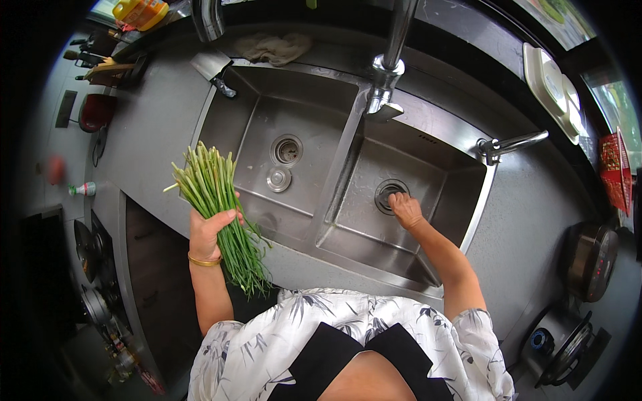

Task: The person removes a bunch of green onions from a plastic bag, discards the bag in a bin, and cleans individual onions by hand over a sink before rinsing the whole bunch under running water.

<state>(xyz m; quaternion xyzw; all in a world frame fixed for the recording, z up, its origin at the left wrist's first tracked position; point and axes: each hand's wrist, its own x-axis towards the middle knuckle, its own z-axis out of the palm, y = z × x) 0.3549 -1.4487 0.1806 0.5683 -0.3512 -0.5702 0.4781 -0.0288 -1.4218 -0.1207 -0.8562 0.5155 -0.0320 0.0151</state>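
Note:
My left hand [213,228] is closed around a bunch of long green stalks with thin leaves [215,200], perhaps garlic chives, held over the front left edge of the sink. The pale stem ends point away from me and the leaves hang toward me. My right hand [405,208] reaches into the right basin [361,185] of the stainless steel double sink, its fingertips at the drain [385,195]; whether they grip anything there is hidden. In the left basin [316,140], a metal strainer plug [279,179] lies beside the open drain [287,150].
A cleaver [211,67] lies at the sink's back left corner, near a crumpled cloth [273,48]. The main faucet [386,85] rises behind the divider; a smaller spout [516,143] stands at the right. A rice cooker [592,260] and another cooker [551,346] are at far right.

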